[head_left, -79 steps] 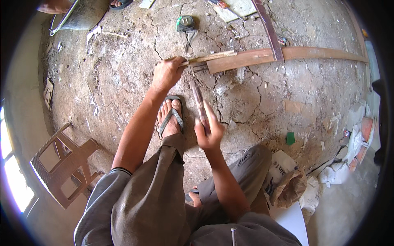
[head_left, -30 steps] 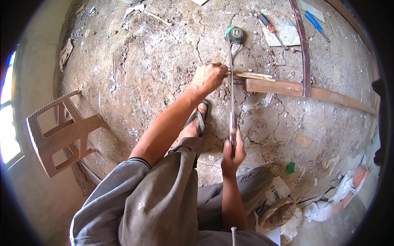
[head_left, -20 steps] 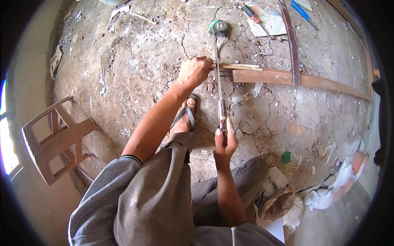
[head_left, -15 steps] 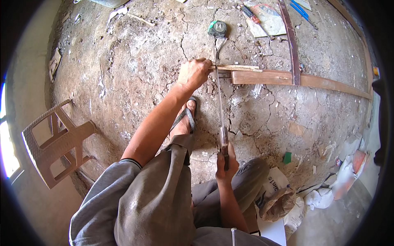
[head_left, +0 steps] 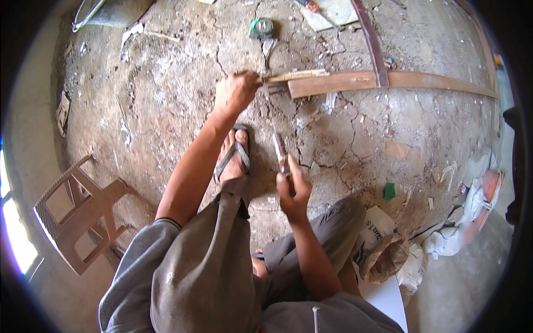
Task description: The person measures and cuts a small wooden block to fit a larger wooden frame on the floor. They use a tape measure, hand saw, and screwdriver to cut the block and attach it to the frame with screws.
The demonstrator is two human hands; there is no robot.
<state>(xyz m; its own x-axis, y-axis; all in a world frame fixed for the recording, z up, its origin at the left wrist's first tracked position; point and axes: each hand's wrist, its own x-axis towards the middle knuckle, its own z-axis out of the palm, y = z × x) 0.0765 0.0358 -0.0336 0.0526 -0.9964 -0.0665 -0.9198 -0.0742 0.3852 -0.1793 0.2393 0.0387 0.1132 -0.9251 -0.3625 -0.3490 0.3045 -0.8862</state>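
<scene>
My left hand [head_left: 236, 91] is closed around the left end of some thin wood strips [head_left: 300, 75], low over the floor. Their other end runs right, along a reddish-brown wooden board [head_left: 338, 82]. In my right hand [head_left: 294, 191] is the handle of a handsaw [head_left: 281, 152], seen nearly edge-on. Its thin, blurred blade reaches forward and meets the strips just right of my left fingers; how deep it sits in them I cannot tell. A black and green tape measure [head_left: 261, 28] lies beyond the strips.
A dark strip [head_left: 371, 39] crosses the board. Beyond lies a screwdriver [head_left: 311, 5] by a pale sheet [head_left: 331, 15]. A brown plastic stool [head_left: 80, 213] stands left, a bucket [head_left: 114, 12] far left. Bags [head_left: 383, 258] sit near my right knee. The earthen floor [head_left: 166, 100] is cracked.
My right hand has pushed the saw forward, bringing its handle closer to the strips. My left hand keeps its grip on them. The whole view has shifted somewhat.
</scene>
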